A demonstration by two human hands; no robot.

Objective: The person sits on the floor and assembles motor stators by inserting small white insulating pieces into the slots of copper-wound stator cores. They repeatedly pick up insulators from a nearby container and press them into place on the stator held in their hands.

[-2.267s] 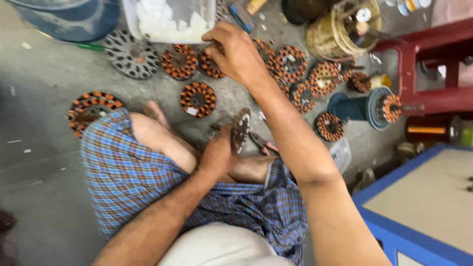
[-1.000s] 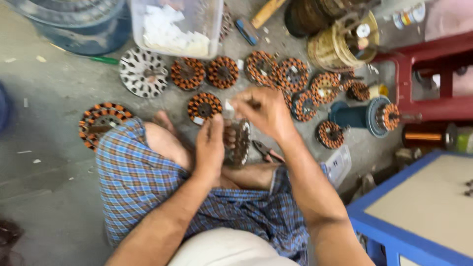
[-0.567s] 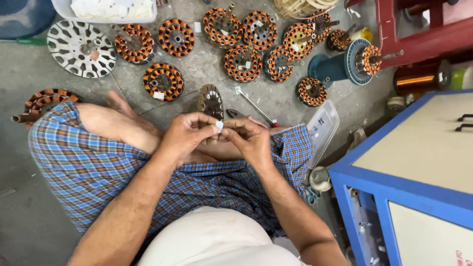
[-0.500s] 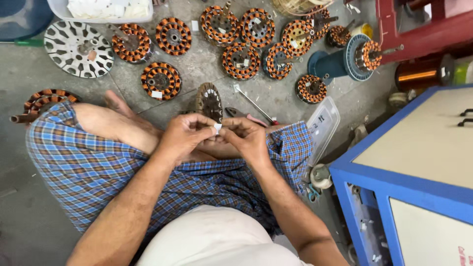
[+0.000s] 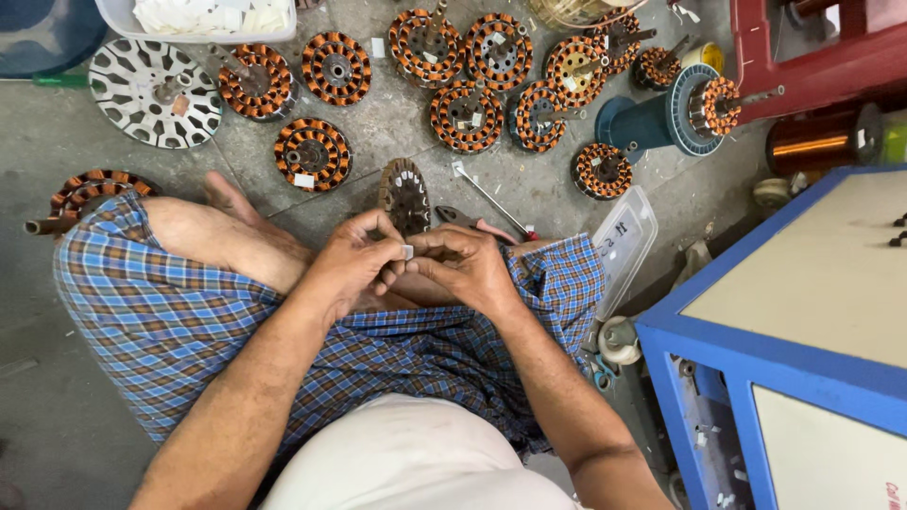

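A small white slip (image 5: pixel 407 251) is pinched between the left hand (image 5: pixel 354 260) and right hand (image 5: pixel 468 264). An unwound stator core (image 5: pixel 406 195) is propped just beyond them on the floor (image 5: pixel 397 123)

White slip (image 5: pixel 407 252) mostly behind fingertips (image 5: pixel 397 247)

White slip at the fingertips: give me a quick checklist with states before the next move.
1. White slip pinched between both hands: ok.
2. Left hand and right hand meet over the lap: ok.
3. Bare stator core stands on edge just beyond the hands: ok.
4. Slip folded to shape: cannot tell, too small.
5. Tray of white slips in view at top: ok.
6. Screwdriver lies clear of the hands: ok.
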